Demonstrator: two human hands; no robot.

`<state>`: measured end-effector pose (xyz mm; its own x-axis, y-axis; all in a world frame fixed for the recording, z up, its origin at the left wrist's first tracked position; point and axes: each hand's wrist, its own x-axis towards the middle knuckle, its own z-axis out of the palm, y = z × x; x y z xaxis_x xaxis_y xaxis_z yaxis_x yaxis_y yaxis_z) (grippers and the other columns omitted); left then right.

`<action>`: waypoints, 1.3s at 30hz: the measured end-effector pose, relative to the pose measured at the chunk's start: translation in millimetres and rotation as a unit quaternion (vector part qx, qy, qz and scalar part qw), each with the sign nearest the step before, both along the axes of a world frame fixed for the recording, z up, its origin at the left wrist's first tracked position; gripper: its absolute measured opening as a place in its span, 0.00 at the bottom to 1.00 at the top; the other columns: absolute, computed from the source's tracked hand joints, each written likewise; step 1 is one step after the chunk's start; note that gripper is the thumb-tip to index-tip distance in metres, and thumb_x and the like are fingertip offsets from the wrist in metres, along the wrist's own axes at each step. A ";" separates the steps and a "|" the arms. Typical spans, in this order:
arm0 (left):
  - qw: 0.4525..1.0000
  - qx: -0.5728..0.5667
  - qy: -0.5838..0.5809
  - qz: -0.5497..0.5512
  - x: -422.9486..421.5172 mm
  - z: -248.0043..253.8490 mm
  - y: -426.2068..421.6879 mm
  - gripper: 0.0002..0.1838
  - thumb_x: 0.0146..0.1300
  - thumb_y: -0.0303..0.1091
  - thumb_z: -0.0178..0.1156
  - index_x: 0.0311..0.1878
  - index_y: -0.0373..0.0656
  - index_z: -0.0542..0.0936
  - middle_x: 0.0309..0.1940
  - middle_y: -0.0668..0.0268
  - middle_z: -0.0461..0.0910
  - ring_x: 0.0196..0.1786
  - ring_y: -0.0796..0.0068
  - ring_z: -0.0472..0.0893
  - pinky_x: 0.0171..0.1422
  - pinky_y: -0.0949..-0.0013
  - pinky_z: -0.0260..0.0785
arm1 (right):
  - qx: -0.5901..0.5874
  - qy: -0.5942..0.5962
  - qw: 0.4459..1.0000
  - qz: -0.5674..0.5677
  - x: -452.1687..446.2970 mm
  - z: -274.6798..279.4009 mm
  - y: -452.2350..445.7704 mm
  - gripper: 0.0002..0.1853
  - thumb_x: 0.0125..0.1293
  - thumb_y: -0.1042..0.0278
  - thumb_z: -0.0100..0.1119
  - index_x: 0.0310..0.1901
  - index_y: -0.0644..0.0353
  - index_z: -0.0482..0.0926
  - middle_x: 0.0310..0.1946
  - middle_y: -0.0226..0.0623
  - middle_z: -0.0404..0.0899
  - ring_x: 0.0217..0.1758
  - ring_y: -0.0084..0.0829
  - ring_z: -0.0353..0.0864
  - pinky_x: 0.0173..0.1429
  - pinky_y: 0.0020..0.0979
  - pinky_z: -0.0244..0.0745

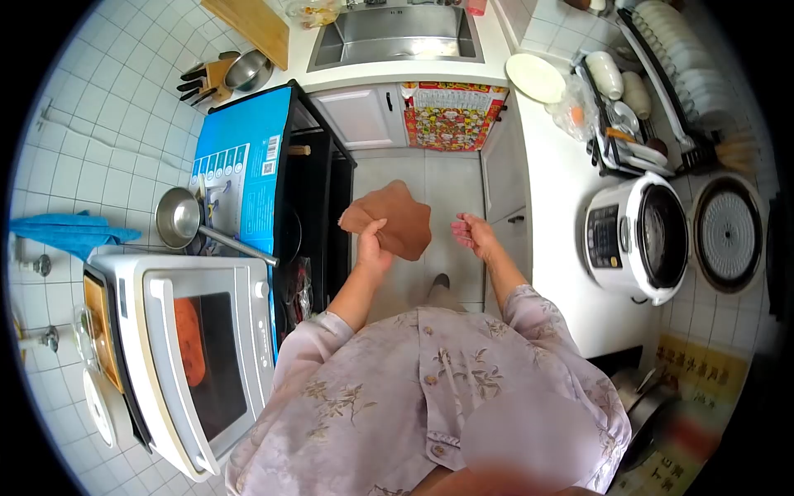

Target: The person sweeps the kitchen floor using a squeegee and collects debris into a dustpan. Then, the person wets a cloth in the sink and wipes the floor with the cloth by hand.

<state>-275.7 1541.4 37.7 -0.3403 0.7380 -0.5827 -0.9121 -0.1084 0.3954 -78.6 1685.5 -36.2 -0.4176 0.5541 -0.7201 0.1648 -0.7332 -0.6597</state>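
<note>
Brown cloth [397,217]: held up over the floor [455,178], in the gap between the black rack [335,194] on the left and the cabinets on the right; loosely spread, its edge uneven.
Left hand [375,250]: grip clenched on the near edge of the cloth, thumb on top.
Right hand [474,233]: grip released, fingers slightly curled, holding nothing, just beside the cloth but apart from it.
Progress: the cloth is lifted and in one hand; it is neither folded nor laid down. How much work remains cannot be told.
Right side: the desk [558,256] carries a rice cooker [608,236] with its lid [728,233] raised, and a pale plate [536,78] farther off.
Left side: oven [222,360] near, saucepan [178,217] beyond it.
Far side: steel sink [397,45].
</note>
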 end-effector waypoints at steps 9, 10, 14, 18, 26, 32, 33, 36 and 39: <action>0.999 0.013 -0.014 0.029 -84.6 6.6 70.3 0.23 0.52 0.29 0.54 0.55 0.43 0.69 0.55 0.64 0.71 0.58 0.62 0.67 0.66 0.57 0.54 | 0.040 -0.011 0.998 0.057 -100.9 12.2 133.3 0.16 0.66 0.55 0.45 0.35 0.59 0.75 0.25 0.31 0.76 0.25 0.24 0.74 0.31 0.25 0.72; 0.999 0.015 -0.017 0.028 -96.2 5.4 80.9 0.23 0.52 0.29 0.54 0.55 0.43 0.69 0.55 0.64 0.71 0.58 0.62 0.67 0.66 0.57 0.54 | 0.042 -0.014 0.997 0.056 -111.7 13.2 145.5 0.16 0.66 0.55 0.45 0.35 0.59 0.75 0.25 0.31 0.76 0.25 0.24 0.74 0.31 0.25 0.72; 0.998 0.047 -0.016 0.047 -147.7 7.3 125.6 0.22 0.53 0.29 0.53 0.54 0.43 0.70 0.54 0.64 0.71 0.59 0.62 0.67 0.66 0.57 0.54 | 0.046 -0.020 0.998 0.034 -155.5 17.2 201.8 0.15 0.66 0.55 0.46 0.38 0.58 0.75 0.26 0.30 0.77 0.25 0.23 0.74 0.30 0.25 0.73; 0.998 0.057 0.000 0.041 -199.4 22.2 168.7 0.21 0.54 0.29 0.52 0.54 0.42 0.70 0.54 0.64 0.71 0.58 0.63 0.67 0.65 0.58 0.55 | 0.046 0.020 0.999 -0.016 -201.6 42.1 275.1 0.14 0.67 0.58 0.45 0.42 0.58 0.74 0.28 0.31 0.78 0.25 0.23 0.75 0.30 0.26 0.75; 0.993 0.098 0.018 0.057 -261.4 31.9 229.9 0.22 0.55 0.28 0.52 0.55 0.39 0.69 0.55 0.62 0.71 0.59 0.62 0.68 0.66 0.57 0.56 | 0.078 0.082 0.986 -0.124 -239.8 72.5 445.8 0.14 0.69 0.59 0.41 0.41 0.59 0.73 0.29 0.34 0.78 0.27 0.23 0.76 0.31 0.27 0.76; 0.988 0.070 0.066 0.123 -281.2 41.7 269.1 0.25 0.54 0.29 0.53 0.58 0.41 0.65 0.56 0.61 0.69 0.61 0.61 0.66 0.67 0.55 0.55 | 0.122 0.089 0.971 -0.185 -296.4 75.9 589.7 0.14 0.68 0.59 0.41 0.45 0.62 0.68 0.30 0.41 0.76 0.31 0.30 0.77 0.34 0.32 0.78; 0.987 0.069 0.071 0.125 -284.9 41.4 276.4 0.25 0.54 0.29 0.53 0.58 0.41 0.65 0.56 0.61 0.69 0.61 0.61 0.66 0.67 0.55 0.55 | 0.119 0.093 0.971 -0.183 -309.9 78.2 609.9 0.14 0.68 0.59 0.41 0.45 0.62 0.68 0.30 0.41 0.76 0.31 0.30 0.77 0.34 0.32 0.78; 0.984 0.041 0.090 0.146 -293.1 40.3 298.9 0.27 0.53 0.30 0.53 0.59 0.41 0.63 0.58 0.60 0.66 0.62 0.59 0.64 0.67 0.54 0.54 | 0.125 0.078 0.963 -0.228 -339.3 77.3 653.2 0.17 0.68 0.59 0.42 0.50 0.64 0.62 0.30 0.46 0.74 0.29 0.34 0.76 0.36 0.40 0.79; 0.983 0.005 0.074 0.170 -295.4 42.3 325.2 0.28 0.52 0.31 0.54 0.59 0.41 0.63 0.58 0.60 0.66 0.62 0.59 0.64 0.67 0.54 0.53 | 0.054 0.098 0.967 -0.227 -361.8 61.5 696.1 0.14 0.67 0.62 0.44 0.48 0.63 0.64 0.29 0.43 0.74 0.25 0.32 0.75 0.31 0.35 0.79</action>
